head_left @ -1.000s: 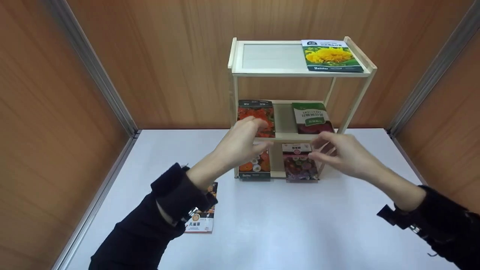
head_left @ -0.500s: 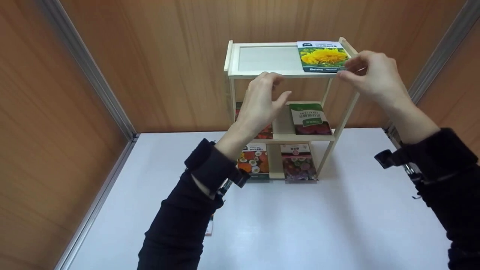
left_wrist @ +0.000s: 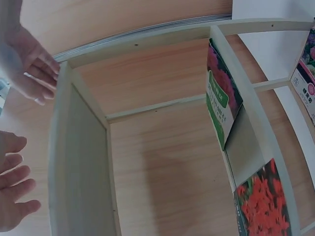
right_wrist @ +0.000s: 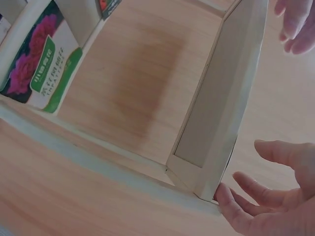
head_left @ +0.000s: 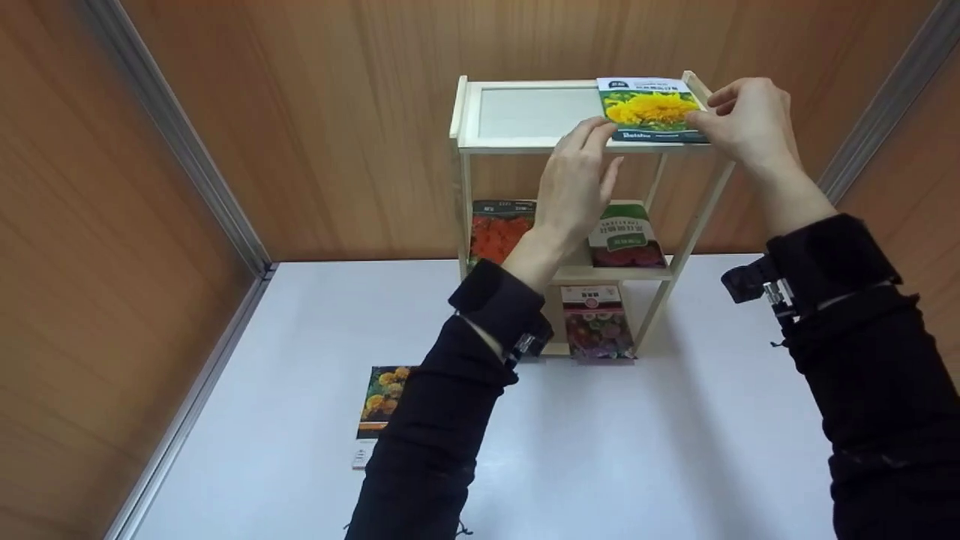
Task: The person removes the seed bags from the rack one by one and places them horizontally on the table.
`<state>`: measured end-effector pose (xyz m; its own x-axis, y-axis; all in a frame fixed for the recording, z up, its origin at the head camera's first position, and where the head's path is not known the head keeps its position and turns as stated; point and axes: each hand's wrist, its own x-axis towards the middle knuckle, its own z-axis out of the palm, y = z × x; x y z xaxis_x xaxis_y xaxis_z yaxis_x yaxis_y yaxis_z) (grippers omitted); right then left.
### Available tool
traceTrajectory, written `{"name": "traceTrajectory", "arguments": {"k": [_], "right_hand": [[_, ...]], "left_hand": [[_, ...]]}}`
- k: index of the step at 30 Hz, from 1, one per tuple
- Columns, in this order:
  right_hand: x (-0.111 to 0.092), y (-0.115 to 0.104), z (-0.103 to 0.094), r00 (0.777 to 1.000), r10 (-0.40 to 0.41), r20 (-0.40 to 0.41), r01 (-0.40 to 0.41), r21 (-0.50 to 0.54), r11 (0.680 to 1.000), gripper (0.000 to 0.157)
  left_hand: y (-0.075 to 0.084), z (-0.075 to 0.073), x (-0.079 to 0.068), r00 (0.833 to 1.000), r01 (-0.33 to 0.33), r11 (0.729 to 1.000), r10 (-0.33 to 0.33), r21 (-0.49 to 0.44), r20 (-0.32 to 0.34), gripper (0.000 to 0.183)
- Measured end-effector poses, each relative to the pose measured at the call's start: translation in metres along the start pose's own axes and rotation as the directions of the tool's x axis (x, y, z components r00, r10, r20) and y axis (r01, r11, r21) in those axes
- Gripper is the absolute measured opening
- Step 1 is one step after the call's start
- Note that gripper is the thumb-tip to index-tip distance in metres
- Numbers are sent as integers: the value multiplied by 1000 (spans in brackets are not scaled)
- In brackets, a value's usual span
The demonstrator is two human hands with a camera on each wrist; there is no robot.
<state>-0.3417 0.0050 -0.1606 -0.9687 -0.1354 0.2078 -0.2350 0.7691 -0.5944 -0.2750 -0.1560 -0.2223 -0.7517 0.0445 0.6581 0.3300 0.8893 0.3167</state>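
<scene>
Left hand [head_left: 574, 182], fingers relaxed, and right hand [head_left: 751, 124], thumb and fingers parted, flank the yellow-flower packet [head_left: 651, 111] on the top shelf [head_left: 532, 112].

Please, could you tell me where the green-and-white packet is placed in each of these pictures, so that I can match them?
Head: green-and-white packet on the middle shelf, just right of the left hand.
Left wrist: green-and-white packet right of centre, above the red-flower packet.
Right wrist: green-and-white packet at upper left.
Shared landmark: the rack's pale top panel, at left in left wrist, right of centre in right wrist.
</scene>
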Motion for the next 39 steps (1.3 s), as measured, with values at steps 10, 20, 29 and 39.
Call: {"name": "traceTrajectory", "arguments": {"k": [10,20,29,39], "right_hand": [[4,-6,3,1000,6,17,-5,-59,998,54],[2,-9,6,997,64,45,-67,48,997,49],[5,-6,7,993,84,87,-97,156,983,47],[0,7,9,984,55,168,-116,378,918,43]], "left_hand": [[5,26,12,983,-54,955,1,290,181,51],[-2,27,9,993,-79,960,51,269,111,35],[-13,22,5,964,-202,901,252,385,-83,22],[-19,15,-3,934,-232,928,296,293,-200,20]]}}
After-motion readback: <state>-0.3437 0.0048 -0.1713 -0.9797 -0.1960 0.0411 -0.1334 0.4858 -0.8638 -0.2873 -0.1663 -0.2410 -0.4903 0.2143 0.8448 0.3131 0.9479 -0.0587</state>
